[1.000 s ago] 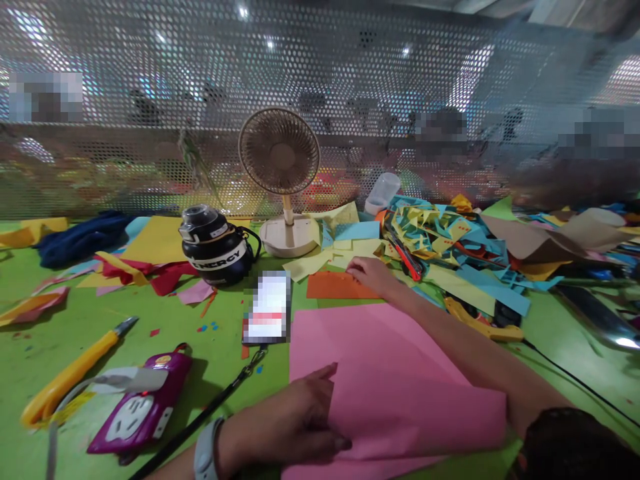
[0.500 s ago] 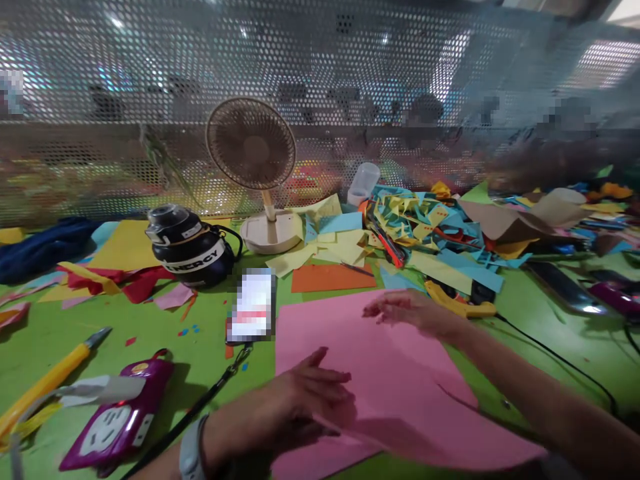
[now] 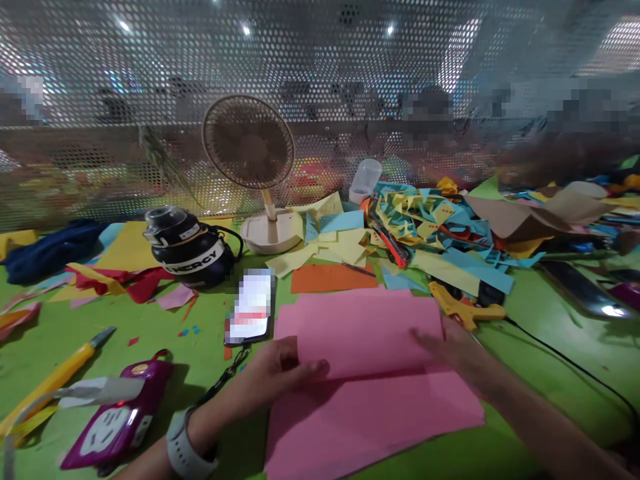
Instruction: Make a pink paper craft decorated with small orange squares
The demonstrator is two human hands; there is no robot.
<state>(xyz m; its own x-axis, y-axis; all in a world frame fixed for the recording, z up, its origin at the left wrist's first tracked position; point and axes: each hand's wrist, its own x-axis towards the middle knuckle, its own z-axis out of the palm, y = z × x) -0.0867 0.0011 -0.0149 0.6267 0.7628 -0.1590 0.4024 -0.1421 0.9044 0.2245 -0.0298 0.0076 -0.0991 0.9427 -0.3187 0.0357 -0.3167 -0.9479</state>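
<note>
Currently pinches the left edge of the layered pink paper sheets (image 3: 370, 333) with the left hand (image 3: 275, 367), thumb on top and fingers curled, partly hidden. Places the right hand (image 3: 453, 343) at the right edge, partly open and blurred; cannot tell whether gripping. Has the sheets on the flat green tabletop (image 3: 200, 363), right of the lit rectangular phone (image 3: 253, 307), near side of the orange paper strip (image 3: 333, 279), with the yellow-handled tool (image 3: 467, 308) beyond the right hand.

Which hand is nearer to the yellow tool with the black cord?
Right: the right hand is just in front of the yellow tool; the left hand is well to its left.
</note>
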